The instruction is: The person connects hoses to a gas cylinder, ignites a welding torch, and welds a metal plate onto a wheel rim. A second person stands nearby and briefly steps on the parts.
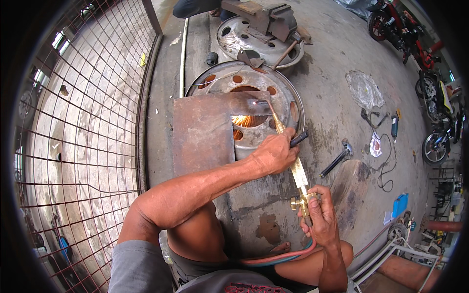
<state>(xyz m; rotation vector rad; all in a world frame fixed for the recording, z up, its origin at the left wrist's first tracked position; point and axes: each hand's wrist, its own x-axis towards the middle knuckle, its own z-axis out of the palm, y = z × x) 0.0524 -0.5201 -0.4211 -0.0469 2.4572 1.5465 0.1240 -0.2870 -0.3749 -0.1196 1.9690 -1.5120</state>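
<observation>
My left hand [276, 154] is closed around the front part of a brass gas torch [298, 173]. A short black stick [299, 138] pokes out of that fist; its other end is hidden. Lower down, my right hand [320, 215] grips the torch's rear end by the valve knobs. The torch's bent tip points at a rusty steel sheet [202, 129], with a small bright glow where it meets the metal. This sheet lies across a steel wheel rim [222, 87], and orange sparks [248, 120] show below it through the rim's centre.
Beyond stands a second wheel rim [232, 41] carrying a bench vise [276, 22]. A hammer [337, 158] lies on the floor at the right. Red and green hoses [293, 255] run past my legs. A wire mesh fence [93, 122] borders the left; motorcycles [405, 36] stand far right.
</observation>
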